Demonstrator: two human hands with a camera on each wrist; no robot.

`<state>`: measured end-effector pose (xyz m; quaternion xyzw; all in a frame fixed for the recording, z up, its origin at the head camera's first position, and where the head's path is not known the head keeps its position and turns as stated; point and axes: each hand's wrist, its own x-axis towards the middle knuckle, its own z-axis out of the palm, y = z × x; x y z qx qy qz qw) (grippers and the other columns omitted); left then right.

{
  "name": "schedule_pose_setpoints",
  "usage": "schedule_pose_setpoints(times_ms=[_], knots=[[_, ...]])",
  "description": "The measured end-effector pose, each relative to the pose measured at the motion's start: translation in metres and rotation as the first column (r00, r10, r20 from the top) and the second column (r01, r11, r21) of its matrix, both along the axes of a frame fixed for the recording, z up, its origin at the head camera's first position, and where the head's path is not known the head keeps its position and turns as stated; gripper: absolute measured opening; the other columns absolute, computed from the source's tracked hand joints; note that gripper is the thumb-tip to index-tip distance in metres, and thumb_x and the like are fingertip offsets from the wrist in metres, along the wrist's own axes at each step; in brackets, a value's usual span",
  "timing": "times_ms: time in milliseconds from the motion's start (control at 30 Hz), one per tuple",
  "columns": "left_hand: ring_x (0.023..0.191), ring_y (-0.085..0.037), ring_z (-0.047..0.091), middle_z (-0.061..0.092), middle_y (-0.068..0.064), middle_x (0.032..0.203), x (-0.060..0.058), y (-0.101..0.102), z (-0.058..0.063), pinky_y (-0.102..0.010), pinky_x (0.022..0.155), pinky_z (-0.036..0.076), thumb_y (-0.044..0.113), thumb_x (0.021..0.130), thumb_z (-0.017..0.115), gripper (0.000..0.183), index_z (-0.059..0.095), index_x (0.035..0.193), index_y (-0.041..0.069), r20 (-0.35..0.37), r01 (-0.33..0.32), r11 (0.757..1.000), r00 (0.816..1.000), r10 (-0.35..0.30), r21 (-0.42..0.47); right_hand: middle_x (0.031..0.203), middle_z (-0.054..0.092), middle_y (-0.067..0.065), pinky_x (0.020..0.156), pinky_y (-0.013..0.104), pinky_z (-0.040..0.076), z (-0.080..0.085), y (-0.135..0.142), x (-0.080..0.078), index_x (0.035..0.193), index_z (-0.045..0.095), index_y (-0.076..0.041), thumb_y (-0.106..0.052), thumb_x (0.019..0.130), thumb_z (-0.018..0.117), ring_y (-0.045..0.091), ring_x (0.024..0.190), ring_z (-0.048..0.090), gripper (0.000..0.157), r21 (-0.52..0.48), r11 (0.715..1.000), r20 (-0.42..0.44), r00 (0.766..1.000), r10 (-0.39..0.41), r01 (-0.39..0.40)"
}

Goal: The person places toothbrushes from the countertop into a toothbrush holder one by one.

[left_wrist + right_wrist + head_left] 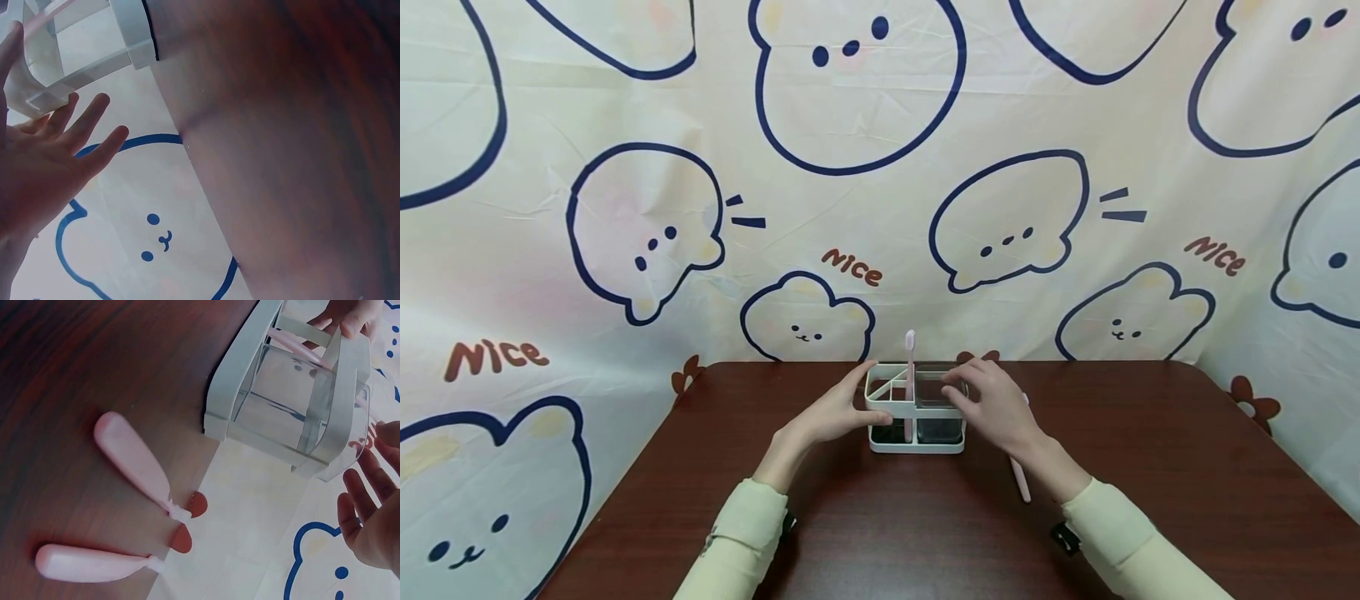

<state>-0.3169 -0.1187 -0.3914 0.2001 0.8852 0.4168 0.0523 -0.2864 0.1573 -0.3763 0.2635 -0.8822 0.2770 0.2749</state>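
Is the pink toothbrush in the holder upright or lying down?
Roughly upright: in the head view, the toothbrush stands inside the white holder, its top end poking out above.

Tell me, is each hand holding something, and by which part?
The left hand holds the holder by the left end of its upper frame. The right hand is at the clear cup, by its rim; I cannot tell whether it grips.

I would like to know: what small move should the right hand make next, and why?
Probably the right hand should leave the clear cup and reach for one of the two pink toothbrushes lying on the table. The cup sits inside the holder, an upright toothbrush stands there too, and the left hand grips the holder's side.
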Motion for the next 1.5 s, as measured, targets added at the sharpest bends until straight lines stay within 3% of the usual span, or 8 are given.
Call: schedule_pose_setpoints(times_ms=[133, 333, 567, 900, 1033, 1333, 1500], knots=[[0.135, -0.026, 0.043, 0.035, -0.004, 0.157, 0.000, 0.000, 0.000, -0.061, 0.115, 0.032, 0.046, 0.080, 0.080, 0.096, 0.023, 0.157, 0.030, 0.000, 0.016, 1.000, 1.000, -0.016, 0.001, 0.100, 0.070, 0.000, 0.084, 0.039, 0.057, -0.002, 0.007, 0.002, 0.103, 0.075, -0.015, -0.020, 0.089, 0.075, 0.017, 0.094, 0.063, 0.015, -0.012, 1.000, -0.009, 1.000, -0.019, 0.018], [0.135, -0.026, 0.043, 0.035, -0.004, 0.157, 0.000, 0.001, 0.000, -0.062, 0.114, 0.033, 0.046, 0.080, 0.080, 0.097, 0.022, 0.157, 0.030, 0.008, 0.030, 1.000, 1.000, -0.030, -0.007, 0.098, 0.069, -0.001, 0.072, 0.033, 0.054, -0.005, 0.020, 0.006, 0.103, 0.074, -0.014, -0.020, 0.089, 0.075, 0.015, 0.089, 0.058, 0.015, -0.014, 0.998, 0.001, 0.998, -0.058, 0.059], [0.136, -0.027, 0.042, 0.035, -0.005, 0.157, 0.000, 0.001, 0.001, -0.062, 0.114, 0.033, 0.043, 0.081, 0.080, 0.097, 0.022, 0.157, 0.029, 0.008, 0.025, 1.000, 1.000, -0.025, -0.009, 0.098, 0.067, -0.001, 0.071, 0.032, 0.054, -0.004, 0.033, 0.009, 0.105, 0.072, -0.012, -0.020, 0.092, 0.072, 0.018, 0.088, 0.058, 0.015, -0.034, 0.997, 0.052, 0.996, -0.071, 0.073], [0.137, -0.027, 0.042, 0.035, -0.006, 0.157, 0.001, 0.000, 0.001, -0.062, 0.115, 0.031, 0.043, 0.081, 0.080, 0.097, 0.022, 0.157, 0.027, 0.007, 0.028, 1.000, 1.000, -0.028, -0.010, 0.109, 0.068, 0.006, 0.079, 0.045, 0.056, -0.009, 0.049, 0.008, 0.113, 0.069, -0.011, -0.023, 0.094, 0.069, 0.026, 0.094, 0.064, 0.022, -0.031, 0.996, 0.172, 0.982, -0.076, 0.083], [0.141, -0.028, 0.039, 0.031, -0.006, 0.160, 0.001, -0.001, 0.001, -0.062, 0.116, 0.030, 0.045, 0.081, 0.079, 0.099, 0.021, 0.158, 0.026, 0.011, 0.026, 0.999, 1.000, -0.025, -0.022, 0.113, 0.068, 0.006, 0.082, 0.042, 0.054, -0.012, 0.055, 0.007, 0.115, 0.069, -0.013, -0.025, 0.095, 0.068, 0.024, 0.099, 0.064, 0.023, -0.003, 0.996, 0.211, 0.973, -0.090, 0.093], [0.141, -0.026, 0.038, 0.030, -0.005, 0.160, 0.001, -0.002, 0.002, -0.060, 0.117, 0.030, 0.044, 0.082, 0.079, 0.097, 0.021, 0.158, 0.026, 0.003, 0.038, 0.999, 0.999, -0.038, -0.023, 0.106, 0.068, 0.004, 0.071, 0.029, 0.049, -0.017, 0.068, 0.006, 0.111, 0.069, -0.016, -0.030, 0.095, 0.067, 0.015, 0.084, 0.058, 0.021, 0.028, 0.995, 0.276, 0.956, -0.095, 0.091], [0.142, -0.026, 0.037, 0.030, -0.005, 0.160, 0.001, -0.002, 0.002, -0.059, 0.117, 0.030, 0.044, 0.082, 0.079, 0.098, 0.021, 0.158, 0.024, 0.004, 0.033, 0.999, 0.999, -0.033, -0.026, 0.102, 0.065, 0.000, 0.068, 0.026, 0.050, -0.020, 0.076, 0.005, 0.111, 0.068, -0.019, -0.027, 0.094, 0.069, 0.015, 0.083, 0.057, 0.019, 0.023, 0.997, 0.350, 0.934, -0.077, 0.073]])
